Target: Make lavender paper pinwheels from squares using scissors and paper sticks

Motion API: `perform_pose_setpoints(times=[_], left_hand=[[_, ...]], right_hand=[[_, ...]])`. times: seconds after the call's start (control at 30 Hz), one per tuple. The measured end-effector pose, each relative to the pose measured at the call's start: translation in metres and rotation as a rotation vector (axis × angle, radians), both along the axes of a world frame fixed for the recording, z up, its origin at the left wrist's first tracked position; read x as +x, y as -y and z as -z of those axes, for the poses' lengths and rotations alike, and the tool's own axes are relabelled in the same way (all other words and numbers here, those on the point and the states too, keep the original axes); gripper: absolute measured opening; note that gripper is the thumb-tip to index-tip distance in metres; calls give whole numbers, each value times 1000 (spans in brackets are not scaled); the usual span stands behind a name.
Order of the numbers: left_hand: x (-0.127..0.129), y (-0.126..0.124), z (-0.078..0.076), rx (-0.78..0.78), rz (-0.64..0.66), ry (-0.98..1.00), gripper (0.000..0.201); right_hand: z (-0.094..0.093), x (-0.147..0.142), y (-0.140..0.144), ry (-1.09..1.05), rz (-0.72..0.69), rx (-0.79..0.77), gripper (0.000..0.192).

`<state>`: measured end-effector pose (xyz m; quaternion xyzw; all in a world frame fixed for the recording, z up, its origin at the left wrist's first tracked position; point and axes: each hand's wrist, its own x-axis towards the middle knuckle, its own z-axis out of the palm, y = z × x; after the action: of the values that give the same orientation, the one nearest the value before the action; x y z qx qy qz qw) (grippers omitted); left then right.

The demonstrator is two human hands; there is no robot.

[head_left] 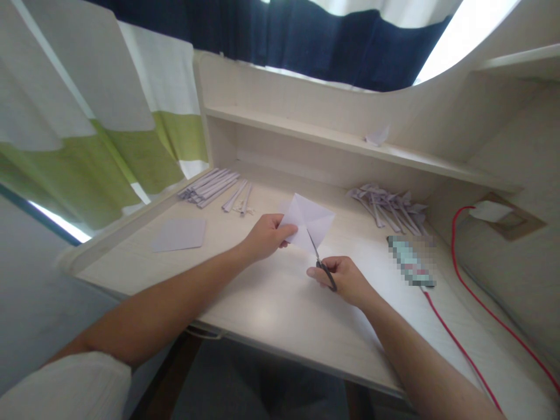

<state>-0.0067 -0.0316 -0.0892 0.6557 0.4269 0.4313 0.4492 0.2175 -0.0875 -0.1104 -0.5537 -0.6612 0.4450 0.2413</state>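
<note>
creased white paper square: held at frame centre above the worktop, its left edge pinched by the left hand. scissors: gripped in the closed right hand, blades set at the paper's lower edge. folded strips: laid upper left.

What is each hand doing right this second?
Left hand: closed on the creased square of paper, pinching its left edge.
Right hand: closed on the scissors, blades at the paper's lower edge.
</note>
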Motion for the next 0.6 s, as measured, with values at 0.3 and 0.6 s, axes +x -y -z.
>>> perform_pose_setpoints(times=[0.3, 0.6], left_hand=[[-3, -5, 2, 5, -37, 63, 23], [-14, -20, -1, -23, -166, 92, 16]], right_hand=[[-6, -3, 3, -21, -36, -69, 44], [-16, 21, -8, 14, 154, 122, 44]])
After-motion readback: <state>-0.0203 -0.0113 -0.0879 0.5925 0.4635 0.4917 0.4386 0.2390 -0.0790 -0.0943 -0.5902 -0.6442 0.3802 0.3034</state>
